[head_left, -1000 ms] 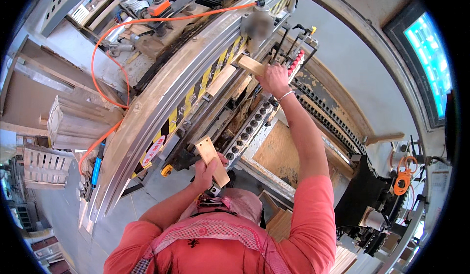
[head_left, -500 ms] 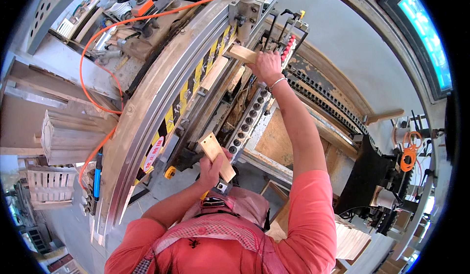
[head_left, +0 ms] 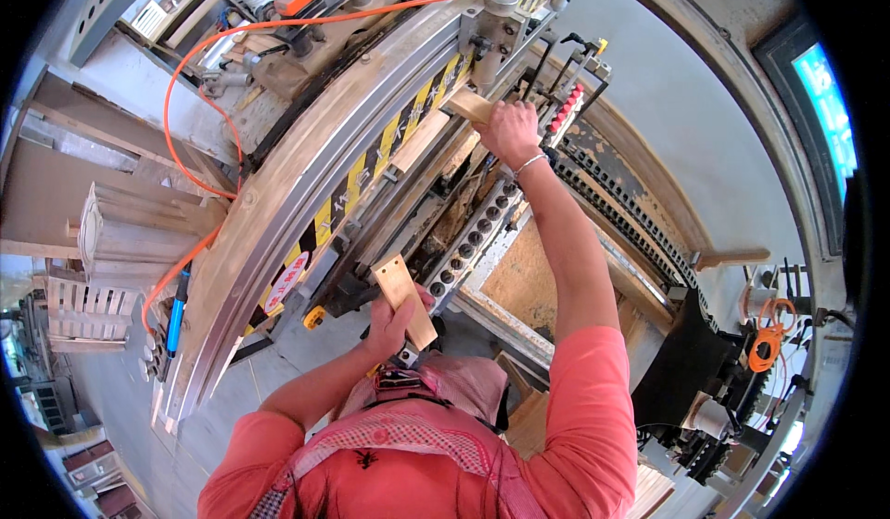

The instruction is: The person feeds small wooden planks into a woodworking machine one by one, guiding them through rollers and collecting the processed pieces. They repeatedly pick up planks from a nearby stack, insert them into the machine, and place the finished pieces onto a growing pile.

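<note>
My left hand (head_left: 389,322) is closed round a short flat wooden board (head_left: 405,298), held tilted near my body; two small holes show at its far end. Stretched out over the machine, my right hand (head_left: 511,132) grips the near end of another wooden block (head_left: 470,106). That block's far end lies by the metal clamp cylinder (head_left: 499,32). Just left of it, a pale wood strip (head_left: 420,142) rests along the machine's rail. Below my right wrist runs a metal bar with a row of round dark holes (head_left: 476,238).
An orange air hose (head_left: 306,26) loops over the wooden-topped frame at left, ending near a blue air gun (head_left: 177,313). Red knobs (head_left: 567,108) stand beyond my right hand. A lit screen (head_left: 823,102) hangs at upper right. Slatted wood (head_left: 93,313) stands at far left.
My view has shifted slightly, moving the machine a little rightward in the picture. The right hand stays on its block by the clamp. My left hand still holds the board with holes.
</note>
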Demonstrator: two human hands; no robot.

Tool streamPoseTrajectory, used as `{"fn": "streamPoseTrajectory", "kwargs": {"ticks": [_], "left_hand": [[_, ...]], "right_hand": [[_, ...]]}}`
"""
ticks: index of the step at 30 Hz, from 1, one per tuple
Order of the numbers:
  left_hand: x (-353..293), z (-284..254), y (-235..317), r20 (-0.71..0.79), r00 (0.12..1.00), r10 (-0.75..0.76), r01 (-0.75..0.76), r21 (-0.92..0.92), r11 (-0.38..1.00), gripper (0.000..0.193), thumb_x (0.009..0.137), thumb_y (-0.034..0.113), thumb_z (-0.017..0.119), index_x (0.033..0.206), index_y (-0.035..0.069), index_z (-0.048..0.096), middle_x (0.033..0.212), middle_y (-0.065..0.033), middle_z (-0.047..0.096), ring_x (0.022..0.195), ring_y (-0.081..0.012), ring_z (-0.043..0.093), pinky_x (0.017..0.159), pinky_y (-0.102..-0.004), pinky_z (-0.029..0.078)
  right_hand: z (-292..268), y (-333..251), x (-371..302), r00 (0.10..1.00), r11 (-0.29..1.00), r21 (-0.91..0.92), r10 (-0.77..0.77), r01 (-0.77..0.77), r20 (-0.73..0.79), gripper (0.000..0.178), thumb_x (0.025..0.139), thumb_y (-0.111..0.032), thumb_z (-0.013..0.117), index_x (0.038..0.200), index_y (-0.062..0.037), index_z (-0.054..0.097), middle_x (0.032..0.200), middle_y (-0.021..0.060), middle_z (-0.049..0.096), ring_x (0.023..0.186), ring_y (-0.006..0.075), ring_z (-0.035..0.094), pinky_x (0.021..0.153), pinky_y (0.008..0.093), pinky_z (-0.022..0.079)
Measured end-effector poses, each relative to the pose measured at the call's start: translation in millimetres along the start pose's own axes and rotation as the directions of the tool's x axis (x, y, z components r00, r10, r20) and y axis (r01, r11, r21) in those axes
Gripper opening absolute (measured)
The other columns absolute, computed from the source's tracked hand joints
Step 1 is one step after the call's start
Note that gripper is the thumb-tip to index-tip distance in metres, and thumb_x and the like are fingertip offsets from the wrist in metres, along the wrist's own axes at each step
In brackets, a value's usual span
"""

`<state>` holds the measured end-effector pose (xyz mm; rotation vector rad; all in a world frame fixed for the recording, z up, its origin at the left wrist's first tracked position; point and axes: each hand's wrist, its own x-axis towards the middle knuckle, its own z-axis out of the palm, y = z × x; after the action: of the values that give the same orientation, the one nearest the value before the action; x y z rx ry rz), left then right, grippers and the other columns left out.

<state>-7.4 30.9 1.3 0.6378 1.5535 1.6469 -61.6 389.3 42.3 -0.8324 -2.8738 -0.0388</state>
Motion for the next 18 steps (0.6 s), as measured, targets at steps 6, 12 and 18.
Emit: {"fn": "streamPoseTrajectory", "kwargs": {"ticks": [6, 12, 18], "left_hand": [[2, 1, 3, 0.006, 1.000, 0.005, -0.005, 0.000, 1.000, 0.033, 0.088, 0.026, 0.043, 0.103, -0.002, 0.051, 0.090, -0.0115, 0.061, 0.079, -0.0168, 0.059, 0.071, -0.0312, 0.048], [2, 1, 3, 0.002, 1.000, -0.009, 0.009, -0.029, 1.000, 0.033, 0.089, 0.026, 0.043, 0.104, -0.002, 0.051, 0.090, -0.0116, 0.061, 0.079, -0.0167, 0.059, 0.072, -0.0309, 0.048], [0, 1, -3, -0.017, 1.000, -0.019, 0.018, -0.069, 0.997, 0.029, 0.090, 0.022, 0.043, 0.104, -0.003, 0.051, 0.090, -0.0108, 0.061, 0.079, -0.0164, 0.059, 0.072, -0.0305, 0.048]], "right_hand": [[7, 9, 1, 0.999, 0.998, -0.052, -0.042, 0.042, -0.009, 0.039, 0.077, -0.043, 0.058, 0.083, -0.0044, 0.060, 0.078, 0.0103, 0.063, 0.083, 0.0250, 0.059, 0.076, 0.0357, 0.038], [-3, 5, 0, 0.997, 0.996, -0.035, -0.077, 0.078, 0.020, 0.047, 0.078, -0.048, 0.057, 0.085, -0.0014, 0.059, 0.079, 0.0150, 0.064, 0.084, 0.0289, 0.060, 0.080, 0.0377, 0.040], [1, 6, 5, 0.994, 0.993, -0.057, -0.106, 0.107, 0.026, 0.045, 0.077, -0.045, 0.059, 0.084, -0.0015, 0.060, 0.080, 0.0158, 0.065, 0.085, 0.0290, 0.060, 0.078, 0.0380, 0.041]]}}
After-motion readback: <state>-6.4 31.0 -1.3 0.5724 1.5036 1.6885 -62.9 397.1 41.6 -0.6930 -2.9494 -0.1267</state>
